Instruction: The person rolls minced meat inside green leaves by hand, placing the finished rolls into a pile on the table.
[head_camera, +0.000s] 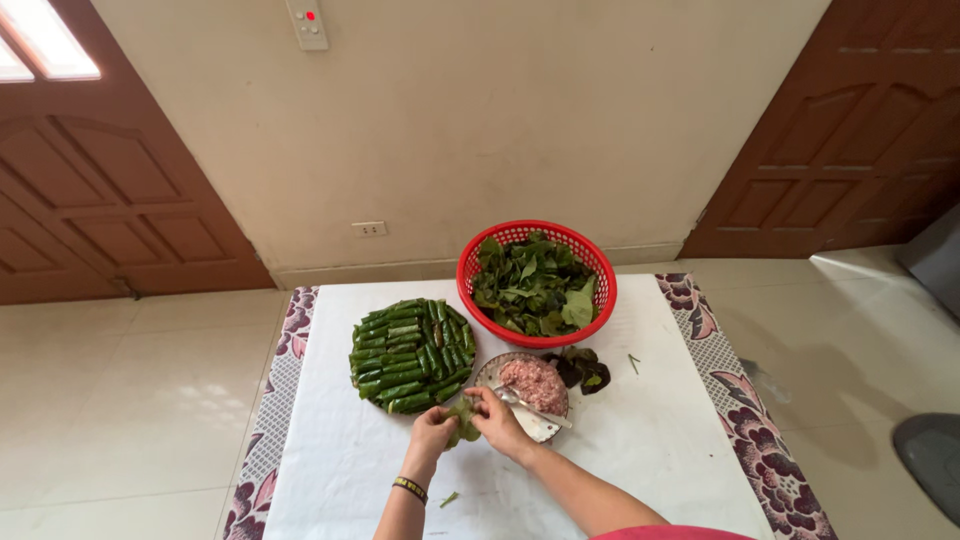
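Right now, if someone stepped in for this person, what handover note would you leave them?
Left hand: holds one side of a green leaf just above the white cloth.
Right hand: on the other side of the same leaf, fingers pinching it.
Things: a plate of minced meat with a spoon sits just beyond the hands; the red basket of loose leaves is behind it; a few dark leaves lie beside the plate.
Done: a round tray of rolled leaves, tightly packed.
Left: meat remains on the plate, many leaves in the basket.
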